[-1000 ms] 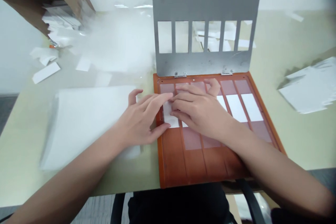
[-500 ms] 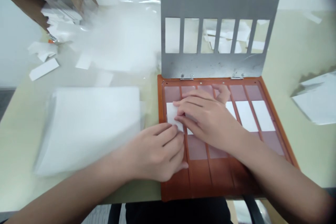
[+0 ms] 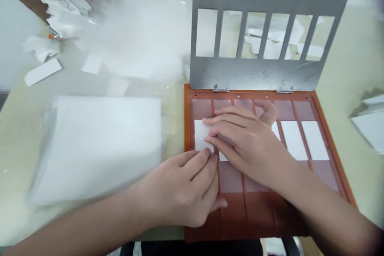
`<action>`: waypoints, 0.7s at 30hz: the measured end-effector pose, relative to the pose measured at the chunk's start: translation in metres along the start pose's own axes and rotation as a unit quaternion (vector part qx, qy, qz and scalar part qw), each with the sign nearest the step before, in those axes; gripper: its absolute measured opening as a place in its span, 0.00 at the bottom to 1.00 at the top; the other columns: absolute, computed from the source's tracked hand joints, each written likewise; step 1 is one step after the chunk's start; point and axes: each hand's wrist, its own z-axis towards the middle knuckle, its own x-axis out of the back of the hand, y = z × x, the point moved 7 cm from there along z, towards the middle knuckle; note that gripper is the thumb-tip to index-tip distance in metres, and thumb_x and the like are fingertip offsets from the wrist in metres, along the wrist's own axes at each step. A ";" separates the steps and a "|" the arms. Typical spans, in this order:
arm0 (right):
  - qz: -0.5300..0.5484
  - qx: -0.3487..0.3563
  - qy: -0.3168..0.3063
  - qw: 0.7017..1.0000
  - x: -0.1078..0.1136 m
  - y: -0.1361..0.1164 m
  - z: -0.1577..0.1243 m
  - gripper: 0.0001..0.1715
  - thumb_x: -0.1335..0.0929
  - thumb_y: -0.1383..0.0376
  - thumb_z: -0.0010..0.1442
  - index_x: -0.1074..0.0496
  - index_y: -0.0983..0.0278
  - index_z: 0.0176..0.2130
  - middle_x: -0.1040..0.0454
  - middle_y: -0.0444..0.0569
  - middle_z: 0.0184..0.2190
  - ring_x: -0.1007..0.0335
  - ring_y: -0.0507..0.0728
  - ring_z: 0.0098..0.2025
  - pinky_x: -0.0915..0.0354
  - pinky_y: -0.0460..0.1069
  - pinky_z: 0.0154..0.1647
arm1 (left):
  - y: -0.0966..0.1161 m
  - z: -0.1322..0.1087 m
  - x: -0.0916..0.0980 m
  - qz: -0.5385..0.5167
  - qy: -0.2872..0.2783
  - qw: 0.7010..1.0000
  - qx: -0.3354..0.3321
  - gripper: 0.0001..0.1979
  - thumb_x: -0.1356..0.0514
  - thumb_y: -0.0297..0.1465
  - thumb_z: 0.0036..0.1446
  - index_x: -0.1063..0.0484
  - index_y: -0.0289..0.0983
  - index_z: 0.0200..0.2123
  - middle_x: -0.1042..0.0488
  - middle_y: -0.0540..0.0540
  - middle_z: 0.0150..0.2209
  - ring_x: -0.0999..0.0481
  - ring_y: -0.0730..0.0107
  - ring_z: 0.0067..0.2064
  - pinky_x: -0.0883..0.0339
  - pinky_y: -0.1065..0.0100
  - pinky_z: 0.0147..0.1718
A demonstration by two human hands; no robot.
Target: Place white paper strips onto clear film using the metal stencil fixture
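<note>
While my right hand lies flat across the white paper strip in the far-left cell of the orange tray, my left hand comes in from below, its fingertips at the strip's lower edge. My hands are close together, almost meeting there, though I can't quite tell whether they touch. The right is spread open; the left is curled, and it may be pinching the strip or only pushing it. I judge that I'm seating this strip in its cell, with more white strips already lying in the cells to the right. The next move calls for squaring it flat within its cell. A moment ago my left hand was higher, reaching over the strip; now it has dropped below it. The hinged steel plate stands open behind the tray, and a stack of white sheets lies to its left.
</note>
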 end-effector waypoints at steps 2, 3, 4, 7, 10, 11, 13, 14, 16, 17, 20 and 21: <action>-0.005 0.001 0.005 1.000 0.001 0.000 0.000 0.10 0.35 0.67 0.69 0.24 0.64 0.38 0.17 0.47 0.43 0.25 0.61 0.51 0.44 0.63 0.59 | 0.000 -0.001 0.000 -0.002 0.002 1.000 0.003 0.20 0.40 0.38 0.66 0.20 0.24 0.42 0.17 0.36 0.44 0.16 0.54 0.45 0.20 0.61 0.46; -0.008 0.002 0.008 1.000 0.001 0.000 0.000 0.09 0.35 0.67 0.69 0.24 0.63 0.38 0.17 0.47 0.43 0.24 0.61 0.51 0.45 0.63 0.60 | 0.000 -0.001 0.000 -0.003 0.003 1.000 0.005 0.19 0.40 0.38 0.66 0.20 0.24 0.42 0.17 0.36 0.44 0.16 0.54 0.45 0.20 0.61 0.46; -0.010 0.003 0.010 1.000 0.002 0.000 0.000 0.09 0.34 0.67 0.69 0.24 0.63 0.38 0.17 0.47 0.43 0.24 0.62 0.51 0.46 0.64 0.60 | -0.001 -0.001 0.000 -0.004 0.004 1.000 0.006 0.19 0.40 0.38 0.66 0.20 0.24 0.42 0.17 0.36 0.43 0.16 0.54 0.45 0.20 0.62 0.46; -0.010 0.005 0.011 1.000 0.002 0.000 0.000 0.10 0.35 0.67 0.69 0.24 0.64 0.38 0.17 0.47 0.43 0.24 0.62 0.50 0.45 0.63 0.59 | 0.000 -0.002 0.000 -0.004 0.006 1.000 0.003 0.19 0.41 0.38 0.66 0.20 0.24 0.41 0.17 0.35 0.43 0.16 0.54 0.44 0.20 0.62 0.45; -0.007 0.004 0.011 1.000 0.002 -0.001 0.000 0.09 0.34 0.67 0.69 0.24 0.64 0.39 0.17 0.47 0.43 0.24 0.62 0.50 0.46 0.63 0.59 | 0.000 -0.002 0.001 -0.002 0.005 1.000 0.003 0.19 0.40 0.37 0.66 0.20 0.25 0.41 0.17 0.35 0.43 0.16 0.54 0.44 0.20 0.62 0.44; -0.008 0.003 0.011 1.000 0.002 -0.001 0.000 0.08 0.34 0.67 0.69 0.24 0.64 0.38 0.17 0.46 0.43 0.24 0.62 0.50 0.47 0.64 0.59 | 0.000 -0.002 0.001 -0.002 0.004 1.000 0.003 0.19 0.40 0.37 0.66 0.20 0.25 0.41 0.17 0.35 0.43 0.16 0.54 0.44 0.19 0.61 0.44; -0.009 0.002 0.011 1.000 0.002 -0.001 0.000 0.08 0.34 0.68 0.68 0.24 0.64 0.38 0.17 0.45 0.42 0.23 0.62 0.50 0.50 0.65 0.60 | 0.000 -0.001 0.001 -0.001 0.004 1.000 0.003 0.19 0.40 0.37 0.66 0.19 0.25 0.41 0.17 0.36 0.43 0.16 0.54 0.44 0.19 0.62 0.44; -0.009 0.001 0.011 1.000 0.002 0.000 0.000 0.08 0.34 0.68 0.69 0.25 0.64 0.38 0.17 0.45 0.42 0.23 0.61 0.49 0.51 0.65 0.60 | 0.000 -0.001 0.002 -0.001 0.004 1.000 0.003 0.19 0.40 0.37 0.66 0.19 0.25 0.41 0.16 0.36 0.43 0.16 0.54 0.44 0.19 0.62 0.44; -0.006 0.000 0.010 1.000 0.002 0.000 0.000 0.08 0.34 0.68 0.69 0.25 0.64 0.38 0.17 0.45 0.43 0.23 0.61 0.49 0.52 0.65 0.60 | 0.000 0.000 0.002 -0.001 0.005 1.000 0.005 0.18 0.40 0.37 0.66 0.19 0.25 0.41 0.16 0.37 0.42 0.16 0.54 0.44 0.19 0.62 0.44; -0.004 -0.001 0.009 1.000 0.002 0.000 0.000 0.07 0.34 0.68 0.69 0.25 0.63 0.38 0.17 0.45 0.43 0.23 0.61 0.49 0.52 0.65 0.60 | 0.000 0.000 0.002 -0.001 0.006 1.000 0.007 0.18 0.40 0.37 0.66 0.19 0.25 0.41 0.16 0.37 0.42 0.16 0.54 0.44 0.19 0.62 0.44; 0.004 -0.006 0.004 1.000 0.001 0.000 0.000 0.07 0.34 0.68 0.69 0.26 0.63 0.37 0.17 0.45 0.43 0.24 0.61 0.49 0.51 0.64 0.59 | -0.001 0.001 0.001 -0.001 0.006 1.000 0.010 0.18 0.40 0.37 0.66 0.19 0.26 0.40 0.16 0.37 0.42 0.16 0.55 0.43 0.20 0.62 0.44; 0.006 -0.008 0.003 1.000 0.001 0.001 0.000 0.08 0.34 0.68 0.69 0.26 0.63 0.37 0.17 0.45 0.43 0.24 0.61 0.49 0.51 0.64 0.58 | -0.001 0.001 0.001 -0.001 0.003 1.000 0.011 0.18 0.40 0.38 0.66 0.19 0.26 0.40 0.16 0.37 0.42 0.16 0.55 0.44 0.20 0.63 0.44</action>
